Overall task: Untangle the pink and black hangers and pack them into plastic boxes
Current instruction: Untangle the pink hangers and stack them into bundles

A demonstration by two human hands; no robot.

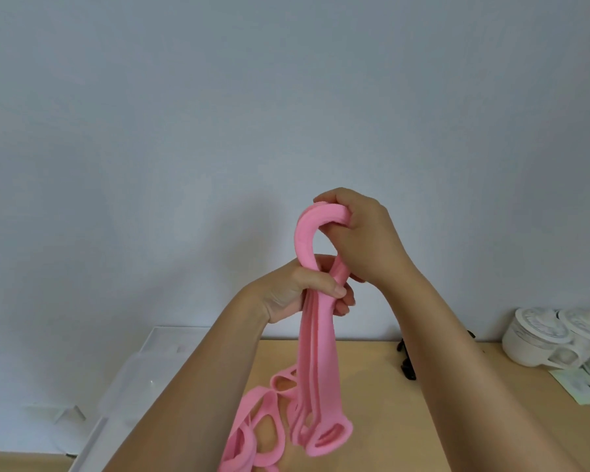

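A bunch of pink hangers (315, 366) hangs in the air in front of the wall, well above the wooden table (372, 396). My left hand (307, 289) grips the bunch around its necks. My right hand (361, 240) holds the curved hooks at the top, fingers curled over them. The lower ends of the hangers dangle just over the table. More pink hangers (252, 434) lie on the table under my left forearm. A black hanger (406, 364) shows only partly behind my right forearm.
A clear plastic box (133, 379) stands at the left edge of the table. White lidded ceramic cups (556, 338) sit at the far right, with a paper card (579, 386) in front of them. A plain wall fills the background.
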